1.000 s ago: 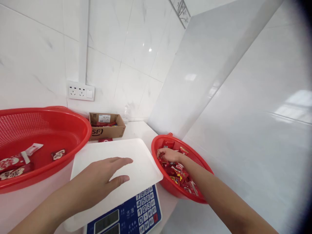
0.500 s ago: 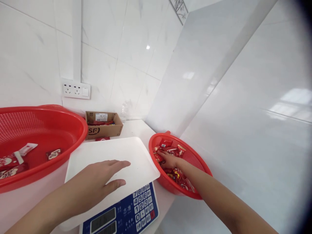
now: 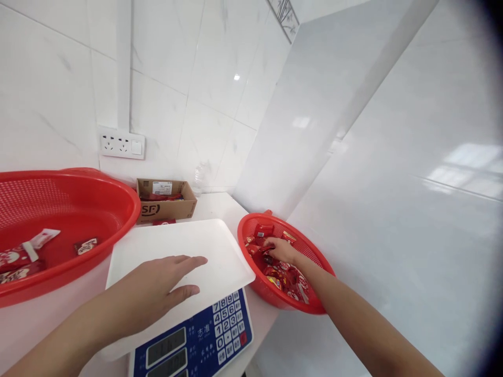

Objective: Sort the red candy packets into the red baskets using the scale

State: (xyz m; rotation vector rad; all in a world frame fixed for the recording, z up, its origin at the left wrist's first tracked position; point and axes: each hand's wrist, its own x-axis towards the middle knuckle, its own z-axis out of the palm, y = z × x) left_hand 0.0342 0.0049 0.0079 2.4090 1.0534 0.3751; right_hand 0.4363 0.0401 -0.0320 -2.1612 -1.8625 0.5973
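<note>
So the right hand (image 3: 283, 251) is down inside the smaller red basket (image 3: 264, 289), fingers curled in among the candy packets (image 3: 290, 277). The closest one looks like a red packet (image 3: 254, 249), right at the fingertips on the side toward the white tray (image 3: 204, 243). Can't tell if that grip is pinched on it or just touching, and its long axis is too muddled by the pile to call. The basket itself runs long roughly in line with the right forearm, so I'd say most of the packets lie from the grip back toward the wrist, with another red one (image 3: 264, 230) just past the fingers. Left hand (image 3: 167, 285) is way farther off: over the tray, thumb and fingers spread, nothing in it. For anything in this basket, right's clearly the nearer hand.
</note>
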